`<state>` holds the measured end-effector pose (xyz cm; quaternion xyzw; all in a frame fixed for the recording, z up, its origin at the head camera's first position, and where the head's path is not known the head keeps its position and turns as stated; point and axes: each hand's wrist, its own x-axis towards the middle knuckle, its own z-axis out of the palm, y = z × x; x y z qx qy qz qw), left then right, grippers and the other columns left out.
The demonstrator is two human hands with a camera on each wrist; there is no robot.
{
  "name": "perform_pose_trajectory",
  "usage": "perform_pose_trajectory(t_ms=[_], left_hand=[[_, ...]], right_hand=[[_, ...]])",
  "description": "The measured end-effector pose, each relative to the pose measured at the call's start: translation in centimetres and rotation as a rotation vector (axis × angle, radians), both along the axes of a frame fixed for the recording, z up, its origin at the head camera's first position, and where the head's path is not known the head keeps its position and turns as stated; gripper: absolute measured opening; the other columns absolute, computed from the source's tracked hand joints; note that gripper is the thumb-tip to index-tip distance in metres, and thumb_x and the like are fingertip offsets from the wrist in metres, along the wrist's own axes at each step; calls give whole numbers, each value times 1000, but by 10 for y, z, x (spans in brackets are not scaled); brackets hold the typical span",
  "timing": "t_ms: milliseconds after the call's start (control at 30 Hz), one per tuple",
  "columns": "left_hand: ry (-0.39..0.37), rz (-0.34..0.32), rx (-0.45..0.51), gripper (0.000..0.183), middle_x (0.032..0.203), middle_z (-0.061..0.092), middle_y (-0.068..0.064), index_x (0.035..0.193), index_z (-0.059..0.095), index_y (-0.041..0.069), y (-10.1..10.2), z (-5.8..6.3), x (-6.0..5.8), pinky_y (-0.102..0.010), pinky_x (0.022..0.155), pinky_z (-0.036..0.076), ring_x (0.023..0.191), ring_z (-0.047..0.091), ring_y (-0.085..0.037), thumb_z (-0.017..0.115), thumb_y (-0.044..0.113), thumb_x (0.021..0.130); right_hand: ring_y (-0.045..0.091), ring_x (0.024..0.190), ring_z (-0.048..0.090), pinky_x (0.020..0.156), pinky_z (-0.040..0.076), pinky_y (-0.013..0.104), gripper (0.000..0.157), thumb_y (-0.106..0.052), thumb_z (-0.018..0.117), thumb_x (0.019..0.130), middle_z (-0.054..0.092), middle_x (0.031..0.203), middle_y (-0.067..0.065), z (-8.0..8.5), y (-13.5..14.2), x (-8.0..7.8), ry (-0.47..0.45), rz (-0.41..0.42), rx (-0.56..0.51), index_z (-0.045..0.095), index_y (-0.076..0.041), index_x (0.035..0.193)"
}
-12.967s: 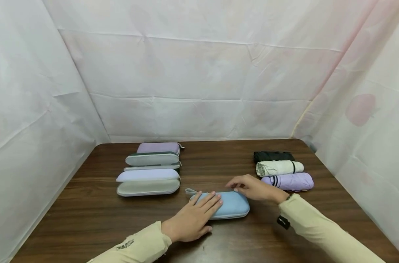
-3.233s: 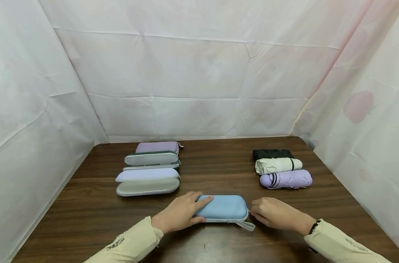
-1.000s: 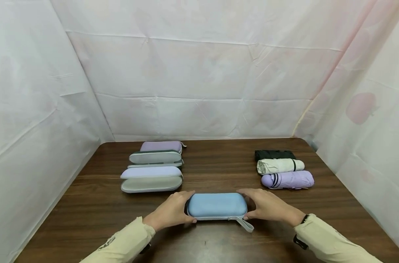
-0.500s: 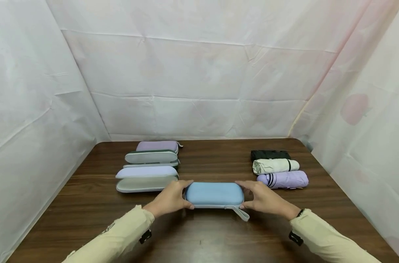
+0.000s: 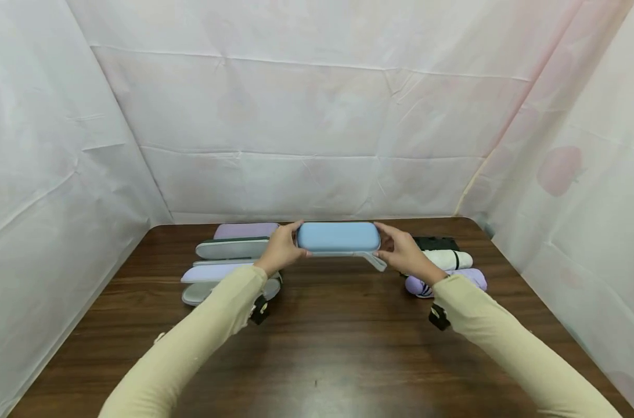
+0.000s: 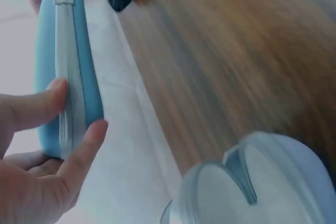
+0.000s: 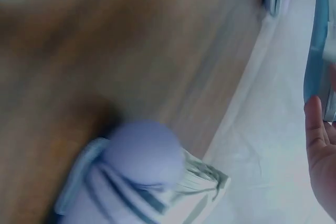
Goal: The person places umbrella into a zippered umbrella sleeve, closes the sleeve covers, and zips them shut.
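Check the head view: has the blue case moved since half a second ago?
Yes. The blue case has moved up the picture: its top is now about level with the far edge of the table, well below it before.

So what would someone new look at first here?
Probably the blue case, held above the table, one end in the left hand, the other in the right hand. Then three folded umbrellas on the table's right, and other cases on its left, some gaping open.
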<state>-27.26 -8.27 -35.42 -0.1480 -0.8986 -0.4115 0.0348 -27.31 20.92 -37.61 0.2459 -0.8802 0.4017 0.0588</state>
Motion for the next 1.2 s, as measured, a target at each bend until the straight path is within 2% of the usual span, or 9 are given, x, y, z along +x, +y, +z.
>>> perform_pose_trajectory(t_ms=[67, 133, 300, 433, 567, 667, 800, 967, 1200], left_hand=[[-11, 44, 32, 85, 133, 52, -22, 144, 37, 0, 6, -3, -11, -38, 91, 47, 116, 54, -32, 81, -3, 72], [17, 87, 32, 85, 137, 48, -22, 144, 38, -1, 12, -8, -21, -39, 95, 44, 122, 50, -33, 81, -4, 71], [105, 148, -4, 76, 128, 53, -27, 136, 44, -10, 25, -26, -39, -43, 98, 41, 118, 51, -39, 80, -7, 69], [106, 200, -8, 63, 118, 58, -28, 126, 52, -11, 30, -44, -47, -45, 94, 44, 110, 55, -41, 76, -10, 68], [43, 247, -21, 50, 111, 62, -26, 116, 58, -8, 33, -61, -51, -46, 88, 48, 103, 60, -40, 72, -10, 68], [6, 263, -12, 55, 117, 60, -26, 124, 54, -8, 34, -70, -52, -46, 90, 47, 108, 57, -41, 67, -11, 71], [-48, 271, 7, 68, 133, 49, -27, 139, 40, -9, 34, -77, -53, -46, 94, 43, 120, 48, -42, 62, -13, 75], [-102, 260, 4, 73, 141, 40, -27, 144, 30, -10, 36, -87, -48, -46, 99, 38, 128, 39, -41, 58, -13, 77], [-137, 272, -3, 73, 142, 40, -25, 145, 28, -7, 40, -88, -45, -47, 103, 34, 130, 37, -40, 55, -14, 78]], right_hand=[[32, 96, 62, 79, 52, 41, 70, 8, 68, 82, 55, 122, 27, 3, -2, -13, -7, -25, 9, 33, 7, 144], [35, 102, 59, 82, 51, 43, 71, 10, 65, 84, 50, 129, 28, 3, -4, -25, -30, -39, 23, 30, 6, 146], [41, 118, 50, 88, 47, 47, 68, 16, 52, 87, 37, 140, 32, -5, -10, -47, -111, -40, 16, 21, 7, 147], [44, 129, 37, 97, 39, 50, 68, 16, 47, 86, 31, 144, 33, -14, -17, -55, -191, -61, 44, 18, 10, 147], [43, 134, 29, 102, 33, 49, 69, 18, 43, 83, 27, 147, 32, -21, -25, -59, -281, -92, 64, 18, 10, 147], [42, 134, 28, 104, 31, 48, 69, 19, 39, 81, 26, 147, 32, -26, -31, -61, -329, -113, 57, 18, 12, 146], [40, 136, 24, 102, 32, 44, 68, 17, 35, 83, 21, 150, 30, -32, -37, -61, -406, -158, 56, 15, 10, 147], [39, 139, 20, 108, 25, 45, 65, 12, 33, 86, 17, 152, 27, -41, -40, -58, -483, -204, 13, 14, 8, 148], [38, 140, 15, 110, 21, 46, 61, 7, 31, 89, 15, 153, 27, -50, -38, -53, -496, -205, -15, 15, 10, 148]])
